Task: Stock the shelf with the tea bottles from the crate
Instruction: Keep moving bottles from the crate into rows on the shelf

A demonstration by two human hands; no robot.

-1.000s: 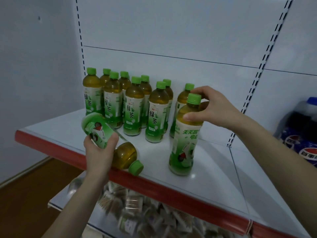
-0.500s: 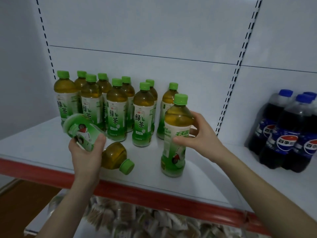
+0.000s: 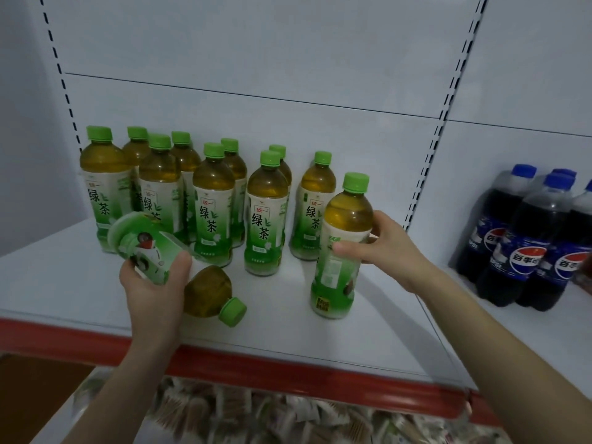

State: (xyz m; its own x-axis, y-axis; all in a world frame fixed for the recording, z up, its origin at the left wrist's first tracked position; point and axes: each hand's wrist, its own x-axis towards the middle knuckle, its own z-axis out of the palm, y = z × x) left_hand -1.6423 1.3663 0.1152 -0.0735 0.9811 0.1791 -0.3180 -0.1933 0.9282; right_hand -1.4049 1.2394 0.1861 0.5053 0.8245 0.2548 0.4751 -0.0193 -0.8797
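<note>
You're getting well along — nine tea bottles (image 3: 211,200) are standing on the shelf (image 3: 384,341). Your right hand (image 3: 387,248) is gripping a tenth bottle (image 3: 333,283) upright there; your left hand (image 3: 153,290) is holding a tilted bottle (image 3: 208,290) near the front — crate unseen.

The head camera looks forward and down, close upon the shelf (image 3: 368,341) front.

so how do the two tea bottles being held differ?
Left bottle lies tilted, cap toward the camera; right bottle stands upright on the shelf. Left hand grips the left bottle's base end; right hand grips the right bottle's shoulder. Both: green caps, amber tea.
</note>
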